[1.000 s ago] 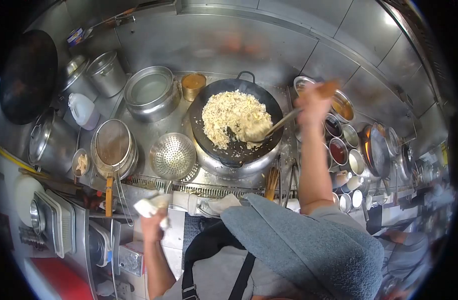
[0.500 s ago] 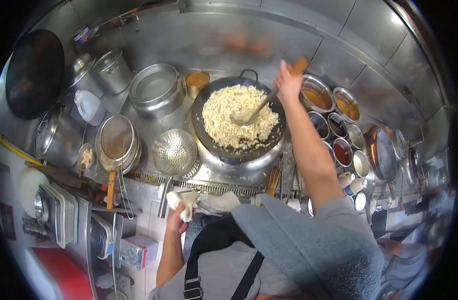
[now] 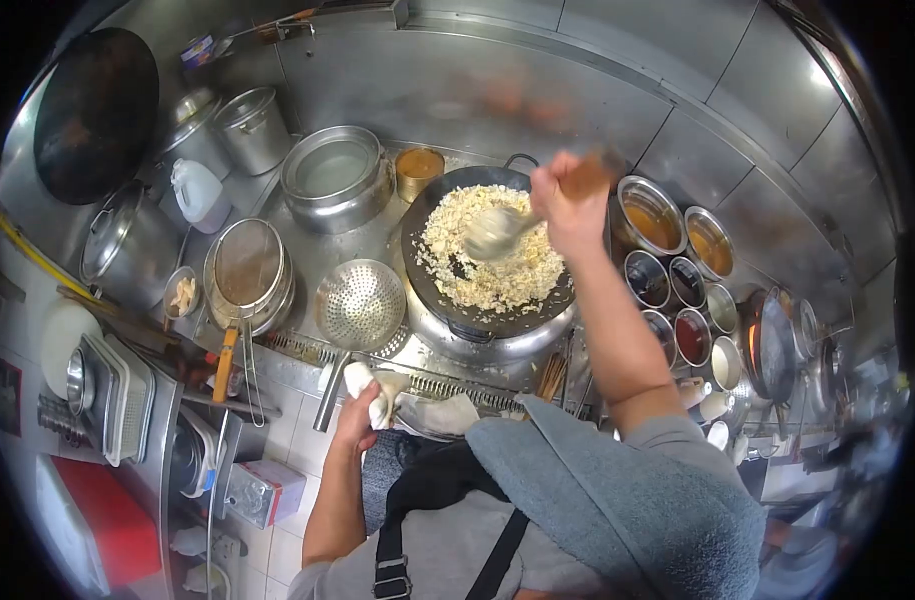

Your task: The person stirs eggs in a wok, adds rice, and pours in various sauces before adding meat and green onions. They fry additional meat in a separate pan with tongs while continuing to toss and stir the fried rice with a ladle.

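One ladle (image 3: 497, 233) extends leftward from the right hand (image 3: 574, 208).

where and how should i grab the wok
Grip the wok by its near handle, probably from your side with the left hand and its cloth: that loop juts toward you; the far handle lies beyond the food.

On the steel counter (image 3: 379, 247), a bare strip between the wide steel pot (image 3: 345, 215) and the perforated steel skimmer (image 3: 360, 305) lets a hand pass toward the left rim of the black round wok (image 3: 497, 318). The right hand (image 3: 572, 205), with a metal ladle (image 3: 497, 233), obstructs the right rim; beside it stand crowded round metal containers (image 3: 625, 238). At the front edge, the skimmer's handle and the left hand (image 3: 355, 418) stand in the way.
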A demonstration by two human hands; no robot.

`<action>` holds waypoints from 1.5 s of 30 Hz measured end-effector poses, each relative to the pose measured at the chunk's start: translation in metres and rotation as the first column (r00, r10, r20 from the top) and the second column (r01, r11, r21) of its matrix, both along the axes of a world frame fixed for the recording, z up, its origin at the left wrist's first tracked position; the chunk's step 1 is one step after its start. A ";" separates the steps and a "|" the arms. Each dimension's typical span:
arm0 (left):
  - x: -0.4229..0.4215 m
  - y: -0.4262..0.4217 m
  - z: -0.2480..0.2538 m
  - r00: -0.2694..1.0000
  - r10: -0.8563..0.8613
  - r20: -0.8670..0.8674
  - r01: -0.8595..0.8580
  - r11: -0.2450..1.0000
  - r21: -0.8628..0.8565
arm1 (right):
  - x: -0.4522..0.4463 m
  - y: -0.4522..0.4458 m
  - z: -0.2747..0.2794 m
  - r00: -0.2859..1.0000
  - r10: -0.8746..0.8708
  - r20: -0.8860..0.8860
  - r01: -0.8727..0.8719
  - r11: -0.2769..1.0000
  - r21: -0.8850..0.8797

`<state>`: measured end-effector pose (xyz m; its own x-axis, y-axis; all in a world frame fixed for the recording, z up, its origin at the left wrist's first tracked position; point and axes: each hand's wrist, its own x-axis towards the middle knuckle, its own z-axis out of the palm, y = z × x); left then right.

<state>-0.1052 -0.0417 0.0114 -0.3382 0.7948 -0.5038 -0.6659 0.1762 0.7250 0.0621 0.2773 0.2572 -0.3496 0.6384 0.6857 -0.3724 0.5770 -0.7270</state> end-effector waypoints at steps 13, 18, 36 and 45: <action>0.042 0.170 -0.039 0.943 -0.287 0.170 0.298 0.954 -0.042 | 0.030 0.057 -0.056 0.945 -0.328 -0.006 0.312 0.902 -0.299; 0.041 0.199 -0.053 0.936 -0.309 0.169 0.330 0.937 -0.115 | 0.028 0.013 0.026 0.987 -0.122 -0.109 0.090 0.961 -0.260; 0.037 0.216 -0.063 0.922 -0.217 0.321 0.248 0.967 -0.061 | 0.006 0.081 -0.003 0.975 -0.219 0.047 0.220 0.890 -0.401; 0.030 0.227 -0.107 0.940 -0.290 0.181 0.320 0.932 -0.170 | -0.026 0.088 -0.013 0.987 -0.149 0.053 0.158 0.915 -0.371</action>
